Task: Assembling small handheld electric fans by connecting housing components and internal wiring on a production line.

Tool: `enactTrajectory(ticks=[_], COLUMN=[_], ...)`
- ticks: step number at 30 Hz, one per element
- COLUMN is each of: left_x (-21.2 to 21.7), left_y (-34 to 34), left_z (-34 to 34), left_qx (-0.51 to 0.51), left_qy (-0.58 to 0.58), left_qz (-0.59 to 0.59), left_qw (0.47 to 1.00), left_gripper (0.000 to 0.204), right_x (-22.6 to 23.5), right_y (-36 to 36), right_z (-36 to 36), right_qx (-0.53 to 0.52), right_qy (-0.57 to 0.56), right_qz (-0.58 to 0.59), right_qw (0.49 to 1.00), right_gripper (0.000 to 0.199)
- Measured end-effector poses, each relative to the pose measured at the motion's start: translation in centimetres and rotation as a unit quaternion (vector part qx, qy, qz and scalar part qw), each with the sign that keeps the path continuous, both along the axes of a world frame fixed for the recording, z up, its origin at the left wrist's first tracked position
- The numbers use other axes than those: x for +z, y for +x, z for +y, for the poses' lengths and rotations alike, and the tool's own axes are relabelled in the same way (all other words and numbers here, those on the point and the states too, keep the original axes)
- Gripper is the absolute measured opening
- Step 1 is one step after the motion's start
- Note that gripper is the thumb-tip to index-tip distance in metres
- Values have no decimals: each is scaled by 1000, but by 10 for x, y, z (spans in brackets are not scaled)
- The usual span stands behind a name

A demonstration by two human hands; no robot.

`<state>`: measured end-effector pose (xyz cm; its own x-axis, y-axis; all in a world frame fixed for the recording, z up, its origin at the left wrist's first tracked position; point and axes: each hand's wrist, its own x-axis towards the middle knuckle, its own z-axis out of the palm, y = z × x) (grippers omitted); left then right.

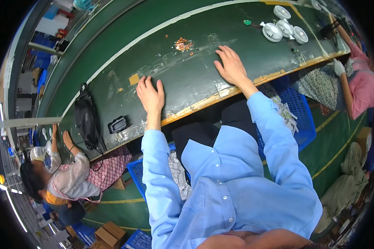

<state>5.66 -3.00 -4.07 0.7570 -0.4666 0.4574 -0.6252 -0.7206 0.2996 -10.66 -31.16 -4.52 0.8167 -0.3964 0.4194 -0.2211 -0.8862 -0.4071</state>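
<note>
Palm down on the green worktable point(187, 79), my left hand point(151, 94) lies with its fingers stretched out. Its fingertips are close to a small tan square piece point(134, 79). My right hand point(232, 68) also rests flat on the table, fingers apart, holding nothing. Beyond and between the hands is a small pile of shiny copper-coloured parts point(182, 44). To the right of my right hand lie several white round fan heads point(272, 32), with a small green part point(247, 22) on a wire beside them.
Left of me on the table are a black bag point(85, 112) and a black tray-like object point(118, 124). Co-workers sit at the left point(77, 174) and right point(361, 85). Blue baskets point(305, 124) holding white pieces stand below the worn table edge.
</note>
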Motion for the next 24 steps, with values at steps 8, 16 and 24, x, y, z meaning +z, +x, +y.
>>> enactTrajectory(ticks=[8, 16, 24], left_x=[-5, -7, 2], left_y=[3, 15, 8], left_z=[4, -12, -75], left_qx=[17, 102, -121], left_qy=[-13, 87, 79], left_qz=[16, 59, 76], left_qw=[1000, 989, 987], left_gripper=[50, 83, 85], right_x=[-2, 0, 0], right_y=[2, 1, 3], right_z=[0, -3, 0], right_qx=[-7, -7, -1], right_qy=[-26, -26, -2], right_qz=[28, 21, 7], right_qw=[999, 999, 1000], right_gripper=[48, 46, 44])
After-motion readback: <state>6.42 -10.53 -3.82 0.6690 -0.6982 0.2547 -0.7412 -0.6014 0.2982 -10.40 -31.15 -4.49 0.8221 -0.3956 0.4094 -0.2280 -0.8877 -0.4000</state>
